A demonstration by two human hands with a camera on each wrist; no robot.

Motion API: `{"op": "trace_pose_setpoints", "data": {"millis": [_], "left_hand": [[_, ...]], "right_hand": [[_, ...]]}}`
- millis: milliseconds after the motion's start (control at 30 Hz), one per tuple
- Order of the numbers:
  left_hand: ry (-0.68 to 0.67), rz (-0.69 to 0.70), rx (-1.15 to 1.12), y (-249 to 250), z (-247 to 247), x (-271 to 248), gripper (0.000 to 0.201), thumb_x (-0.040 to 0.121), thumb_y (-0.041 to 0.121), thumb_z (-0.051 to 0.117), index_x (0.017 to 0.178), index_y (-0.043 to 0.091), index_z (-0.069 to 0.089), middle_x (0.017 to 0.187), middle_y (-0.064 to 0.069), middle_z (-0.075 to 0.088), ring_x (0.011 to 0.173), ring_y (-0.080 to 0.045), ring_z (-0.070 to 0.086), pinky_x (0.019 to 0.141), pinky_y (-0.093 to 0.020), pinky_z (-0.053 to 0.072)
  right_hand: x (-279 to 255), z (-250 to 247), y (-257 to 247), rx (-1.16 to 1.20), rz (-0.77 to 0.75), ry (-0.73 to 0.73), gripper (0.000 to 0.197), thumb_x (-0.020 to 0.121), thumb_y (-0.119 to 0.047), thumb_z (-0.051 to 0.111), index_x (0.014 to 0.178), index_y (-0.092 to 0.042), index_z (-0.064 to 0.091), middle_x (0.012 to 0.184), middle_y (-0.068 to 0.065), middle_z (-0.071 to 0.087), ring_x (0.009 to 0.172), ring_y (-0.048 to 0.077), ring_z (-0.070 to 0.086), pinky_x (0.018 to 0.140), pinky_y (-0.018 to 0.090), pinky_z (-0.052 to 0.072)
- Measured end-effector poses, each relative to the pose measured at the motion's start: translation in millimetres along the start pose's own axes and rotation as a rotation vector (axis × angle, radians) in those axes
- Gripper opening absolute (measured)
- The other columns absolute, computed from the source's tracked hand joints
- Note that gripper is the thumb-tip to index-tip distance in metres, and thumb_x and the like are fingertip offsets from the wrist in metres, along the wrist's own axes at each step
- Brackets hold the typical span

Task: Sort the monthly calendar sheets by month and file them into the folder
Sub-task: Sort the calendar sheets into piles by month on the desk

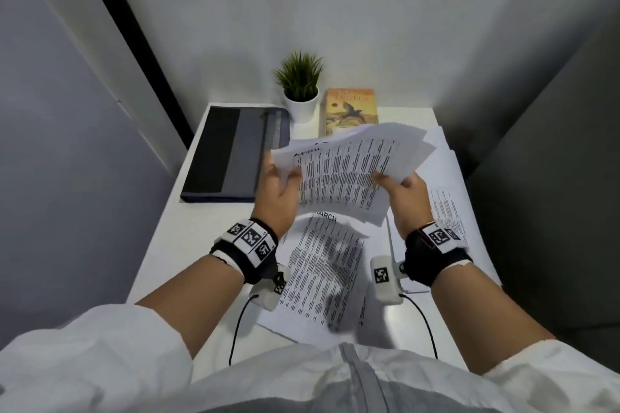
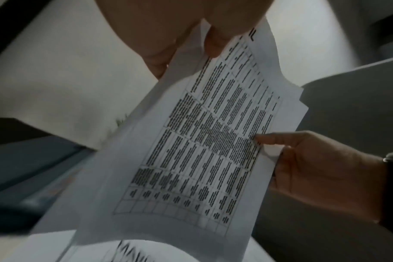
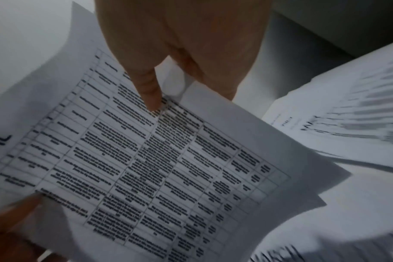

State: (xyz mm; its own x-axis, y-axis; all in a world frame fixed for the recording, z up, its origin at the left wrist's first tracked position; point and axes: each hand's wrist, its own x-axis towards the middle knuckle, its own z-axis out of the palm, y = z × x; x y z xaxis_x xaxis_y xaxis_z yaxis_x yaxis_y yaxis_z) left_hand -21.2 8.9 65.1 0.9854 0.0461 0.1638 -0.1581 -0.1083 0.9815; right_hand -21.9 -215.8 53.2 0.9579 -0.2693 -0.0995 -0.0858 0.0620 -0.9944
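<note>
Both hands hold up a fanned stack of printed calendar sheets [image 1: 352, 171] above the white table [image 1: 161, 245]; the top sheet reads APRIL. My left hand [image 1: 288, 174] pinches the stack's left edge, with a finger on the top sheet [image 2: 213, 141] in the left wrist view. My right hand [image 1: 392, 181] grips the near right edge, thumb on the print and fingers hidden underneath. Under the stack, a curled, blurred sheet headed MARCH [image 1: 322, 278] lies near the table's front edge. The dark grey folder [image 1: 231, 154] lies closed at the back left.
More printed sheets [image 1: 446, 204] are spread along the table's right side. At the back stand a small potted plant [image 1: 300, 90] and a book [image 1: 350, 109]. Walls close in the table on the left, back and right.
</note>
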Motion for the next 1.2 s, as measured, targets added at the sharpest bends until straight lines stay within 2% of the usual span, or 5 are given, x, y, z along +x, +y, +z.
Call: {"op": "trace_pose_setpoints", "data": {"millis": [133,300,700,1033,1200], "left_hand": [[-0.031,-0.078,0.095,-27,4,-19,0.041,0.095,0.019,0.053,0.107,0.056,0.039,0.098,0.002,0.061,0.079,0.009,0.059,0.068,-0.008,0.046],[0.113,-0.118,0.039,-30,13,-13,0.028,0.094,0.013,0.048,0.117,0.027,0.039,0.089,0.017,0.056,0.069,0.021,0.055,0.059,0.0,0.041],[0.142,-0.238,-0.009,-51,22,-18,0.02,0.098,0.022,0.044,0.099,0.042,0.041,0.095,0.026,0.047,0.072,0.033,0.047,0.057,0.008,0.033],[0.028,-0.353,0.258,-67,34,-23,0.039,0.1,0.024,0.038,0.137,0.018,0.029,0.115,-0.016,0.059,0.111,-0.037,0.053,0.096,-0.05,0.044],[0.007,-0.284,0.243,-58,42,4,0.026,0.101,0.02,0.035,0.127,0.016,0.032,0.089,0.01,0.049,0.074,-0.002,0.049,0.072,-0.027,0.045]], "right_hand": [[-14,-1,33,-0.06,0.144,-0.009,0.03,0.076,-0.011,0.07,0.105,-0.016,0.066,0.102,0.001,0.072,0.1,0.021,0.064,0.092,0.044,0.051],[-11,10,36,-0.003,0.188,0.074,0.024,0.076,-0.002,0.063,0.091,-0.02,0.068,0.101,-0.001,0.07,0.104,0.023,0.061,0.088,0.041,0.049],[-14,12,47,0.006,0.196,0.146,0.018,0.071,-0.003,0.056,0.066,-0.019,0.064,0.073,-0.009,0.066,0.08,0.018,0.057,0.063,0.028,0.04],[-12,12,62,-0.157,0.242,-0.022,0.021,0.093,-0.024,0.049,0.107,-0.011,0.055,0.104,0.002,0.06,0.097,0.021,0.055,0.085,0.039,0.044],[18,-19,43,-0.252,0.082,0.112,0.026,0.091,-0.024,0.057,0.088,0.001,0.053,0.076,0.017,0.051,0.068,0.016,0.045,0.065,0.034,0.043]]}}
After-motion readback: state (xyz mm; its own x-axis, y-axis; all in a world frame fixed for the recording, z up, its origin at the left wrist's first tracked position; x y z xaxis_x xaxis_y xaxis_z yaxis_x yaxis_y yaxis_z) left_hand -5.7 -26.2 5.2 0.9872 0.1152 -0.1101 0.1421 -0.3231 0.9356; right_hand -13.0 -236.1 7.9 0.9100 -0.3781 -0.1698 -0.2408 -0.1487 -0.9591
